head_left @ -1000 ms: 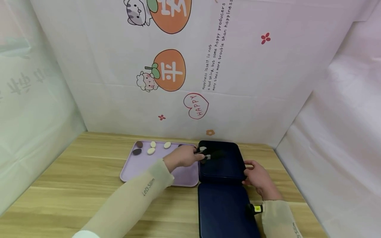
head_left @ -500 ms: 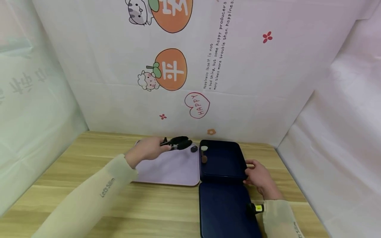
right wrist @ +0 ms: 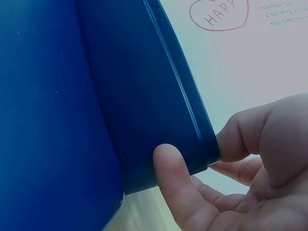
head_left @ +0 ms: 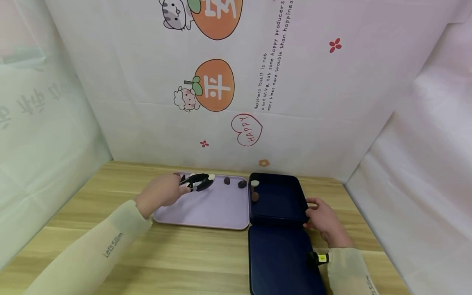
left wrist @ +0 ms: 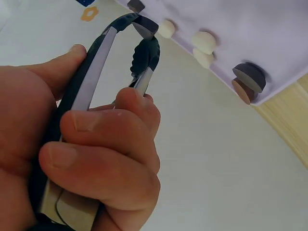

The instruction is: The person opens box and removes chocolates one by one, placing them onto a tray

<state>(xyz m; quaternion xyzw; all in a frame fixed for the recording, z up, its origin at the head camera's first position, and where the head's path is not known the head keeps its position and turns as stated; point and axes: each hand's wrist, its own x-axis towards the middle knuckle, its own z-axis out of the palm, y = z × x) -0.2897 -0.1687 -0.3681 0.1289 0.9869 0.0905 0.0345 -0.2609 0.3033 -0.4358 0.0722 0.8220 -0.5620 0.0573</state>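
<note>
In the head view my left hand (head_left: 160,191) grips a pair of black-tipped metal tongs (left wrist: 95,72) over the lilac tray (head_left: 206,213). Its tips stand apart near a white oval piece (head_left: 211,177); whether they touch it I cannot tell. Two dark pieces (head_left: 241,184) lie toward the tray's right end. More white, brown and dark pieces (left wrist: 249,77) show in the left wrist view. My right hand (head_left: 324,219) holds the right side of a dark blue box (head_left: 279,209), thumb and fingers about its corner. Inside are a white piece (head_left: 255,183) and a brown one (head_left: 255,197).
A dark blue lid or flat panel (head_left: 284,258) lies directly in front of the box. Tray and box stand side by side on a wooden table (head_left: 191,262), near a printed white sheet (head_left: 295,135) at the back. White sheets hang left and right.
My left hand has moved left with the tongs, from the box's left edge to over the tray's far left. A brown piece now shows in the box. My right hand stays put.
</note>
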